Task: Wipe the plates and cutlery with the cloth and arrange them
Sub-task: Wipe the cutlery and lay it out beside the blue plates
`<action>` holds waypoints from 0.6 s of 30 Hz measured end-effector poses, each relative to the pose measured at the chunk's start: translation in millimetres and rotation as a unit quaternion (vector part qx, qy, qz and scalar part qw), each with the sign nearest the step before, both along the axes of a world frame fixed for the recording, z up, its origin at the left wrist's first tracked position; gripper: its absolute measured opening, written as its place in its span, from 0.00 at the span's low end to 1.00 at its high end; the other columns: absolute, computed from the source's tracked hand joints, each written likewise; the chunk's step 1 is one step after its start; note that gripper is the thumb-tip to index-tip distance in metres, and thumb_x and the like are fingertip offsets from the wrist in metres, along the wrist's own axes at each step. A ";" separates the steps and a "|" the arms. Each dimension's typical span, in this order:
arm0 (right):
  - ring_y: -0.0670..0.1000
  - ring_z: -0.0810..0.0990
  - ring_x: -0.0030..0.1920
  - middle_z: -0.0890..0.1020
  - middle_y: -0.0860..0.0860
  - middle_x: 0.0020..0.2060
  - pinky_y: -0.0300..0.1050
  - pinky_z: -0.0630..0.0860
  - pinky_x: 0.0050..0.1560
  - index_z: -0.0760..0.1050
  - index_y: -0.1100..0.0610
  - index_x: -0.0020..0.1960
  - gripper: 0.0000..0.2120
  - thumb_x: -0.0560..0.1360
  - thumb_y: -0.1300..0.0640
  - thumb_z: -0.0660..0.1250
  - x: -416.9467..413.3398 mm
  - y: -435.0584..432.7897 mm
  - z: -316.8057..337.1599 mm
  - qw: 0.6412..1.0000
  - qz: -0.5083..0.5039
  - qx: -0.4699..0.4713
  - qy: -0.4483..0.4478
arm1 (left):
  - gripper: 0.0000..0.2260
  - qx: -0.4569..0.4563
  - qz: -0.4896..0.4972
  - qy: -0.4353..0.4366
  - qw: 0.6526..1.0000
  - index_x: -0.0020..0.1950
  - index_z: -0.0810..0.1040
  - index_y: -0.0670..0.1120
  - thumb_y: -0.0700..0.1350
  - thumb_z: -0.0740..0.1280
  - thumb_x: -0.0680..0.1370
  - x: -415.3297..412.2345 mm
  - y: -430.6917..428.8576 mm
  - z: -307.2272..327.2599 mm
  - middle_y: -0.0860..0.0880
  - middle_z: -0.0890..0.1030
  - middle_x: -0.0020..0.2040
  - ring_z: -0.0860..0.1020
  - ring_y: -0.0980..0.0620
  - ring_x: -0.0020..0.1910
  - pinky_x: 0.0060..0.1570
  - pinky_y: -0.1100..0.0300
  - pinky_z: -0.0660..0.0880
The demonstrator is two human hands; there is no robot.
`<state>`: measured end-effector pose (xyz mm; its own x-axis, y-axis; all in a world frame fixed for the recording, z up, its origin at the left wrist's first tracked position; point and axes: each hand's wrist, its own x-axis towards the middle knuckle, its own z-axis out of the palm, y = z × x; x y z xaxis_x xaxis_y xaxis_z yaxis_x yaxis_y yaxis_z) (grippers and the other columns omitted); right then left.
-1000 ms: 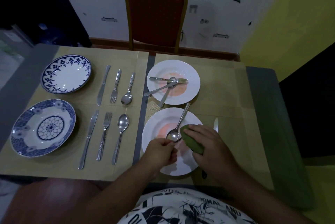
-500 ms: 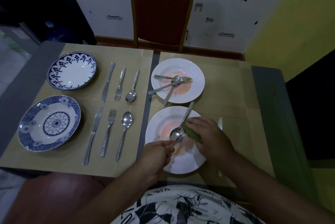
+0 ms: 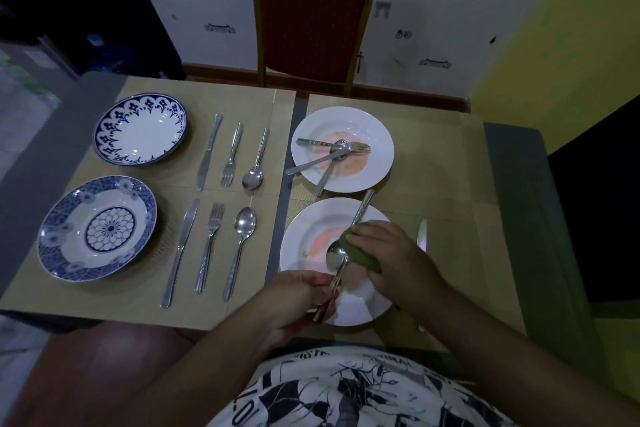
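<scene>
My left hand (image 3: pixel 294 298) grips the handle of a spoon (image 3: pixel 336 257), whose bowl lies over the near white plate (image 3: pixel 298 236), stained pink. My right hand (image 3: pixel 398 260) presses a green cloth (image 3: pixel 360 253) against the spoon's bowl. A second utensil's handle (image 3: pixel 363 208) sticks out up-right from under the cloth; its head is hidden. A knife (image 3: pixel 421 236) lies right of the plate, partly behind my hand. The far white plate (image 3: pixel 381 136), also stained, carries three crossed pieces of cutlery (image 3: pixel 332 153).
On the left mats stand two blue patterned plates, far (image 3: pixel 140 129) and near (image 3: pixel 97 229), each with a knife, fork and spoon laid in a row, far (image 3: pixel 232 153) and near (image 3: pixel 209 246). A red chair (image 3: pixel 311 11) stands behind the table.
My left hand has drawn back toward me along the spoon, and its handle now shows in my grip. The right hand with the cloth stays at the spoon's bowl.
</scene>
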<state>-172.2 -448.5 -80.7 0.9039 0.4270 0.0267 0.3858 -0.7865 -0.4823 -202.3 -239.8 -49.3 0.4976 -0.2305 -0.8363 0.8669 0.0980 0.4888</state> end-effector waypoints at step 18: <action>0.48 0.70 0.68 0.76 0.46 0.66 0.39 0.63 0.69 0.75 0.52 0.67 0.32 0.64 0.67 0.69 -18.8 4.6 15.0 0.998 0.046 0.042 -0.018 | 0.10 0.031 0.028 0.005 0.999 0.55 0.82 0.38 0.35 0.61 0.82 2.4 -4.2 0.5 0.42 0.83 0.44 0.80 0.50 0.40 0.42 0.58 0.78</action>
